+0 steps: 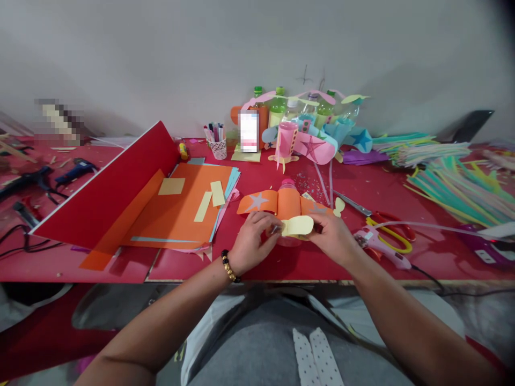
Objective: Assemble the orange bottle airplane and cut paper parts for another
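Note:
A plastic bottle wrapped in orange paper (288,203) lies on the red table with its pink cap (287,183) pointing away from me. Orange paper wings bearing grey stars (258,202) stick out on both sides. Over the bottle's near end is a pale yellow paper strip with rounded ends (301,225). My left hand (254,238) pinches the strip's left part, its fingertips partly hidden. At the other end, my right hand (335,238) grips it between thumb and fingers. A small yellow paper propeller (339,207) lies beyond the right wing.
Scissors (388,233) and a pink glue gun (382,246) lie at right, near piles of coloured strips (462,187). Orange paper sheets (189,214) and a red folder (116,185) occupy the left. Behind stand a phone (248,131), a pen cup (218,147) and several decorated bottles (287,139).

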Tool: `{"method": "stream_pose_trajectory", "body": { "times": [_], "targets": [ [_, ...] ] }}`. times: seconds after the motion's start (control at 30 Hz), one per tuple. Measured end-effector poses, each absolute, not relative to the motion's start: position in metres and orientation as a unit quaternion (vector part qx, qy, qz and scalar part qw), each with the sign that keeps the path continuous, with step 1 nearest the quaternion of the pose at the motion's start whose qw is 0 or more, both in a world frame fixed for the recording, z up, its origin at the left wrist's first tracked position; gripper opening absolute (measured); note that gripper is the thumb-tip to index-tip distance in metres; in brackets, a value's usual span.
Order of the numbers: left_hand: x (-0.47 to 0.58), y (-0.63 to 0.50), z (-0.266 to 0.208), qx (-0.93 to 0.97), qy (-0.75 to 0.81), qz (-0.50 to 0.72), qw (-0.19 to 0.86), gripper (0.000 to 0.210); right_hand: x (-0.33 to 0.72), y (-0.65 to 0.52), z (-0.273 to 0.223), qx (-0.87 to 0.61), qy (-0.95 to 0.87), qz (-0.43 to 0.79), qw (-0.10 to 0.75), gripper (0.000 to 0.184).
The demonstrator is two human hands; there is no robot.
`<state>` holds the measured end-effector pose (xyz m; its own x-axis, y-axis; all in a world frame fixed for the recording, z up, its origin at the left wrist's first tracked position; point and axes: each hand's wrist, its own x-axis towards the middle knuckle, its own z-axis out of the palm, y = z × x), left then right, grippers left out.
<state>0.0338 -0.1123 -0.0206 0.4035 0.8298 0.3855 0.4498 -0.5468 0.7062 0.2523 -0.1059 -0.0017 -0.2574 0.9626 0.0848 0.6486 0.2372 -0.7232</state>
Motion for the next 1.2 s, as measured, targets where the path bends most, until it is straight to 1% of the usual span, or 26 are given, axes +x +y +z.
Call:
{"method": "stream_pose_trajectory", "body": {
  "times": [0.17, 0.3, 0.6, 0.8, 1.2],
  "targets": [
    [0.033, -0.11, -0.019, 0.811, 0.39, 0.364, 0.241, 0.022, 0.252, -0.106, -0.004, -0.495, -0.772, 0.225, 0.33, 0.015],
    [0.033, -0.11, -0.018, 0.815, 0.391, 0.359, 0.234, 0.023, 0.248, -0.108, -0.005, -0.458, -0.794, 0.202, 0.344, 0.015],
    [0.033, -0.108, -0.017, 0.822, 0.396, 0.341, 0.227, 0.023, 0.243, -0.107, 0.0, -0.451, -0.804, 0.187, 0.34, 0.017],
    [0.034, -0.106, -0.014, 0.827, 0.391, 0.335, 0.226, 0.023, 0.24, -0.103, -0.001, -0.459, -0.808, 0.166, 0.331, 0.008],
    [0.034, -0.105, -0.012, 0.83, 0.39, 0.33, 0.225, 0.022, 0.237, -0.1, 0.002, -0.478, -0.8, 0.174, 0.319, 0.011]
  ]
}}
